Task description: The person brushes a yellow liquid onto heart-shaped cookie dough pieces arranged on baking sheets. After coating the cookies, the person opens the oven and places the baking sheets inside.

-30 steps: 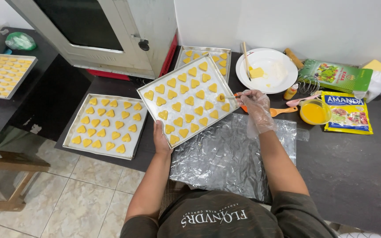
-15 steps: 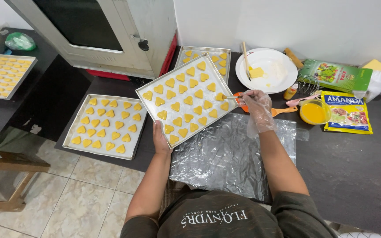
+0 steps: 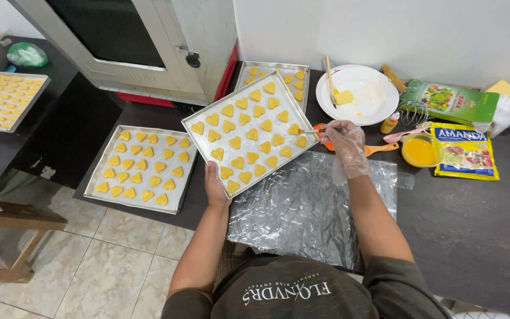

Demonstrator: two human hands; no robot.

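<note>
From the head camera, your left hand grips the near edge of the square metal tray of yellow heart-shaped cookies, holding it tilted above the dark desk and crinkled foil sheet. Your gloved right hand is closed around a thin brush, whose long axis points left toward the tray's right-edge cookies, just beside its tip.

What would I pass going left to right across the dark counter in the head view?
Far tray of cookies → flat tray of heart cookies → tilted tray held by left hand → white plate → bowl of yellow liquid → yellow packet.
</note>
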